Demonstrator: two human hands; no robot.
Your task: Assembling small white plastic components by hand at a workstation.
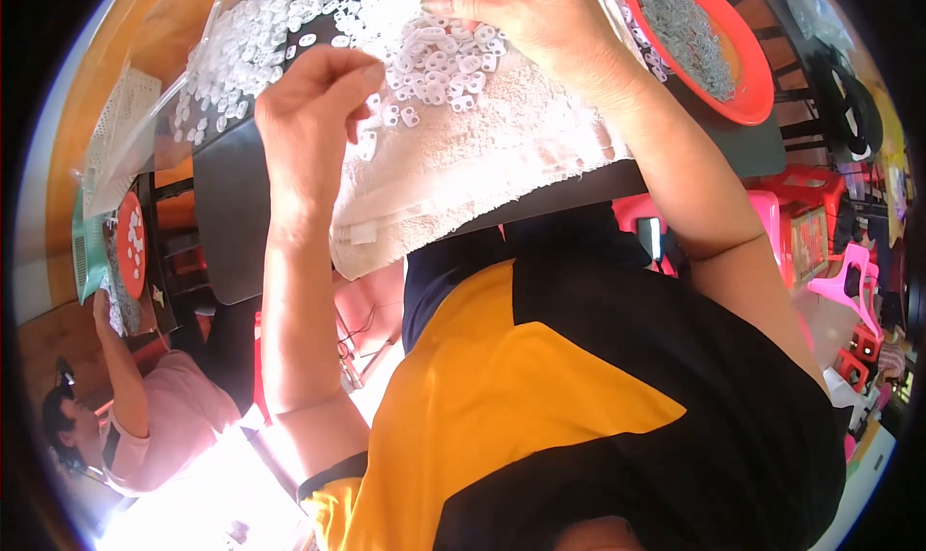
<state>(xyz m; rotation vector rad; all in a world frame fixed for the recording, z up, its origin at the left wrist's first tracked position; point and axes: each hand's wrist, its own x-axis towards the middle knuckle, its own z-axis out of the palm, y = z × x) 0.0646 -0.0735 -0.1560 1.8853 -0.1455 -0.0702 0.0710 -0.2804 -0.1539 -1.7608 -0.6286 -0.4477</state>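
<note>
My left hand (313, 107) hovers over the left edge of a cream towel (463, 165), its fingers curled in and the thumb against them. Whatever it pinches is hidden. A small white plastic piece with two holes (367, 146) shows just below those fingers. Farther off and to the right, my right hand (516, 11) has thumb and fingertips pressed together, and I cannot make out anything between them. A heap of the same white two-hole pieces (439, 64) lies on the towel between and beneath both hands.
More white pieces (241, 45) spread over the dark table (231, 204) at the left, beside clear plastic sheeting. A red-orange basin (757, 103) of small thin metal parts (685, 35) stands at the right. Another person (159, 416) works at the lower left. Pink stools (854, 286) are at the right.
</note>
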